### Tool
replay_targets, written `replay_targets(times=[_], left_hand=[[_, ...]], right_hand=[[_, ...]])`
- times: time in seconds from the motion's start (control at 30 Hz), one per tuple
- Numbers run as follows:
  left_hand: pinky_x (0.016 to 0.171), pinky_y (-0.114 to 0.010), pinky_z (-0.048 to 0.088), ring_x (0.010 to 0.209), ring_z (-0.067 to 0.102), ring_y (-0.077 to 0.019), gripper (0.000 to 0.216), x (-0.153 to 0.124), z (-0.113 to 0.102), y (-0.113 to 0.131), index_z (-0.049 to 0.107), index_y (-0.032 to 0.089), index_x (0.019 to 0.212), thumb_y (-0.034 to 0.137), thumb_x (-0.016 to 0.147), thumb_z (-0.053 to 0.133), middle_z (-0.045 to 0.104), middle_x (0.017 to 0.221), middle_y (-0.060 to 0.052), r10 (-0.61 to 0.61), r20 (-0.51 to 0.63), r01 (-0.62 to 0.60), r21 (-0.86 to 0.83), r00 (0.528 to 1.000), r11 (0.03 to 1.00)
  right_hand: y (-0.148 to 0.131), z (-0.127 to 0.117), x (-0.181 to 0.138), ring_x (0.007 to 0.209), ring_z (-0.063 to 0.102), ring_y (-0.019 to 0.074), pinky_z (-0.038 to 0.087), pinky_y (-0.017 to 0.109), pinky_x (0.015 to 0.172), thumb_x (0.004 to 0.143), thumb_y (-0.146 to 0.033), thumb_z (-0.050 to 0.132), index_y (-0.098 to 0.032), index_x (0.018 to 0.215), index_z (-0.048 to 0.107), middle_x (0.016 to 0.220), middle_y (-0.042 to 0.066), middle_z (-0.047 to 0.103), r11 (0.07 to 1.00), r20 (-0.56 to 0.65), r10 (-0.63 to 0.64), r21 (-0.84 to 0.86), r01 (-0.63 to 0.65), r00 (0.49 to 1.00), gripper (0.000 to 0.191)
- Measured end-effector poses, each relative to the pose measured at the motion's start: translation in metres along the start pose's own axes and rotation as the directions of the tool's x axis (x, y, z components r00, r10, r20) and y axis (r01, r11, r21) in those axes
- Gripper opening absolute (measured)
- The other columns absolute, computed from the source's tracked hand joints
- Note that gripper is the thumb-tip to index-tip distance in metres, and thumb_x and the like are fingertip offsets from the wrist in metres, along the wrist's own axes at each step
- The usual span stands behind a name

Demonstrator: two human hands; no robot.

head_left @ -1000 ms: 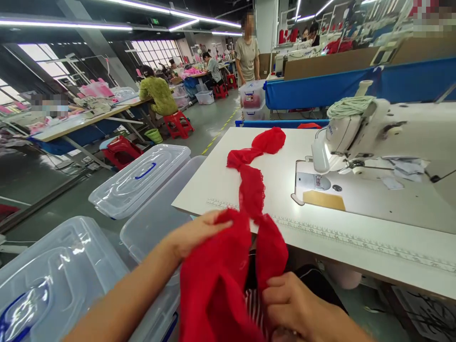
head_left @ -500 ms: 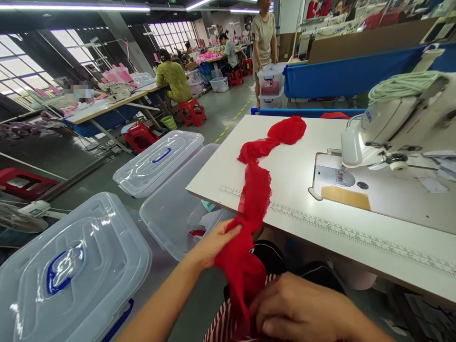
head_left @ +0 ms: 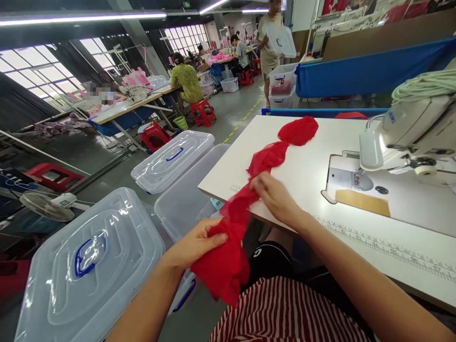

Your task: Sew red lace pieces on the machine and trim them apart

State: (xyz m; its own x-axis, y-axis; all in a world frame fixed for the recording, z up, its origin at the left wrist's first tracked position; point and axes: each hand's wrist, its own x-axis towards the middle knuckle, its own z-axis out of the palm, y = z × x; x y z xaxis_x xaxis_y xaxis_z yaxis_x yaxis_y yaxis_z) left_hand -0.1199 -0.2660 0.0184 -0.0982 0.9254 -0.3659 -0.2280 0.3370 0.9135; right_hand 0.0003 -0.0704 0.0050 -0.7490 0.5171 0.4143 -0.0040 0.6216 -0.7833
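Note:
A long string of thin red fabric (head_left: 268,159) runs from the white sewing table (head_left: 228,166) down over its front edge toward my lap. My left hand (head_left: 199,242) grips the bunched lower part, thumb on top, just off the table's edge. Farther up the strip, my right hand (head_left: 272,194) pinches the red fabric near the table edge; its fingertips are slightly blurred. At the far end, a rounded red piece (head_left: 299,130) lies on the tabletop. To the right stands a sewing machine (head_left: 409,128), touched by neither hand.
Clear plastic bins with lids (head_left: 96,266) stand at my left, and an open bin (head_left: 188,199) sits against the table. A ruler scale (head_left: 377,244) marks the table's front edge. Beyond, a standing person (head_left: 269,47) holds a bin lid, and others sit at machines.
My right hand has moved from my lap up and forward to the strip at the table edge. My left hand has shifted slightly left and down. The standing person has lifted a lid.

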Motion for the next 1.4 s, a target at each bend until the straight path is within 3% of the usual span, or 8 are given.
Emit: replay_targets(times=[0.13,0.27,0.37,0.5,0.73,0.97,1.17,1.4], left_hand=[[0.077,-0.026,0.05,0.084,0.066,-0.0181,0.03,0.011,0.008,-0.013,0.072,0.018,0.095,0.044,0.08,0.073,0.073,0.094,-0.005,-0.025,0.023,0.024,0.037,0.999,0.999],[0.076,-0.026,0.047,0.084,0.062,-0.0174,0.024,0.03,0.017,-0.045,0.07,0.018,0.097,0.039,0.087,0.064,0.071,0.094,-0.003,-0.047,0.033,0.04,0.197,0.998,0.98],[0.078,-0.026,0.044,0.085,0.059,-0.0173,0.02,0.028,0.018,-0.057,0.069,0.017,0.089,0.035,0.09,0.06,0.067,0.092,-0.004,0.071,0.083,-0.099,0.401,0.994,0.911],[0.075,-0.024,0.042,0.082,0.056,-0.0153,0.029,0.016,0.015,-0.057,0.069,0.016,0.083,0.032,0.096,0.048,0.06,0.093,-0.005,0.149,0.232,-0.251,0.506,0.961,0.825],[0.079,-0.027,0.044,0.086,0.057,-0.0171,0.032,0.002,0.018,-0.06,0.069,0.016,0.083,0.034,0.097,0.047,0.06,0.097,-0.007,0.164,0.231,-0.265,0.529,0.959,0.806],[0.073,-0.025,0.041,0.078,0.055,-0.0158,0.037,-0.001,0.021,-0.059,0.068,0.015,0.083,0.04,0.098,0.045,0.061,0.088,-0.007,0.234,0.241,-0.326,0.493,0.942,0.806],[0.072,-0.023,0.041,0.077,0.056,-0.0141,0.03,-0.008,0.017,-0.058,0.067,0.015,0.083,0.032,0.098,0.047,0.061,0.088,-0.006,0.264,0.206,-0.332,0.477,0.942,0.814],[0.069,-0.023,0.038,0.072,0.051,-0.0131,0.032,-0.011,0.018,-0.061,0.063,0.015,0.078,0.031,0.099,0.046,0.057,0.079,-0.003,0.265,0.195,-0.329,0.518,0.944,0.789]], right_hand=[[0.009,-0.023,-0.035,0.108,0.058,0.0207,0.052,0.035,0.087,0.103,-0.04,0.029,-0.018,0.105,0.059,0.117,0.012,0.057,0.994,-0.211,0.099,0.061,-0.088,0.973,0.036],[0.01,-0.038,-0.09,0.077,0.063,0.0173,0.052,0.028,0.06,0.099,-0.048,0.04,-0.02,0.101,0.061,0.096,0.008,0.061,0.962,-0.287,0.274,0.072,-0.265,0.918,0.034],[-0.001,-0.036,-0.119,0.05,0.048,0.0115,0.04,0.023,0.046,0.098,-0.051,0.043,-0.02,0.087,0.061,0.062,-0.002,0.052,0.941,0.019,0.333,0.059,-0.333,0.943,0.036],[-0.004,-0.022,-0.132,0.069,0.061,0.0169,0.05,0.026,0.06,0.094,-0.056,0.049,-0.02,0.096,0.065,0.079,0.003,0.066,0.895,0.504,0.298,0.146,-0.421,0.81,0.04],[0.006,-0.004,-0.133,0.076,0.063,0.0194,0.052,0.027,0.067,0.097,-0.051,0.044,-0.021,0.082,0.067,0.081,0.003,0.068,0.831,0.588,0.233,0.293,-0.472,0.775,0.04],[-0.007,0.007,-0.113,0.056,0.041,0.013,0.038,0.024,0.052,0.095,-0.057,0.043,-0.021,0.072,0.053,0.062,-0.002,0.045,0.801,0.276,0.424,0.33,-0.5,0.862,0.044],[-0.004,-0.001,-0.13,0.081,0.066,0.022,0.051,0.029,0.071,0.093,-0.051,0.051,-0.02,0.085,0.071,0.081,0.004,0.071,0.817,0.495,0.327,0.279,-0.504,0.805,0.038],[-0.002,0.015,-0.137,0.084,0.067,0.0231,0.053,0.032,0.077,0.094,-0.049,0.05,-0.019,0.093,0.074,0.09,0.005,0.075,0.768,0.535,0.347,0.309,-0.561,0.77,0.039]])
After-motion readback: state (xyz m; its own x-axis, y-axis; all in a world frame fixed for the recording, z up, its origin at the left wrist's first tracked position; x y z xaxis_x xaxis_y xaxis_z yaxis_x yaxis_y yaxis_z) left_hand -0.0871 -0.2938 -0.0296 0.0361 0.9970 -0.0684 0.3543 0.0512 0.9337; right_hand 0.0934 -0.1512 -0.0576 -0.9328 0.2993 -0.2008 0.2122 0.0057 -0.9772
